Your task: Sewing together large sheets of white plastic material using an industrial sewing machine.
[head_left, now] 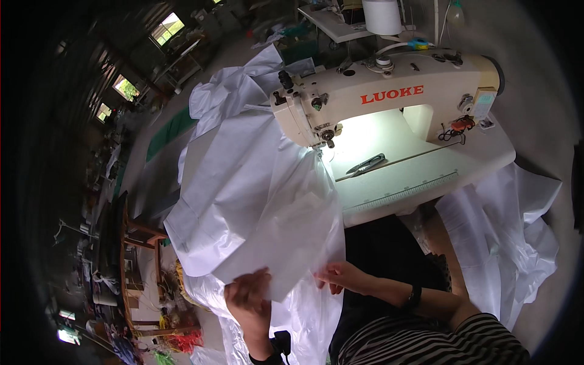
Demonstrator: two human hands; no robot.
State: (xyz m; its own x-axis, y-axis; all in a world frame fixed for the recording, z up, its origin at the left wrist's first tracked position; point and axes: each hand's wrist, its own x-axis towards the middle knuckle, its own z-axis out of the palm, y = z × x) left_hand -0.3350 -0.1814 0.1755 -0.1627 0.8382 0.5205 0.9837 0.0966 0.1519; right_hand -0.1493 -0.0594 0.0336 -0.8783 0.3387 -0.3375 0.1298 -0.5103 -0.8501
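A large sheet of thin white plastic-like material (225,176) runs from under the needle of a white sewing machine (389,79) down toward me. My left hand (248,298), its fingers somewhat blurred, is closed on the lower left part of a smooth white flap (280,261). At the sheet's lower right edge, my right hand (345,278) has its thumb and fingers pinched on the material. Both hands are well below the needle area. A pair of thread snips (367,164) lies on the machine bed, under the lit arm.
More white sheeting (505,237) hangs off the right side of the machine table (426,182). A wooden frame (146,237) stands on the left, with colourful scraps (182,340) on the floor by it. Behind the machine is another table (340,27) holding a white thread cone (382,17).
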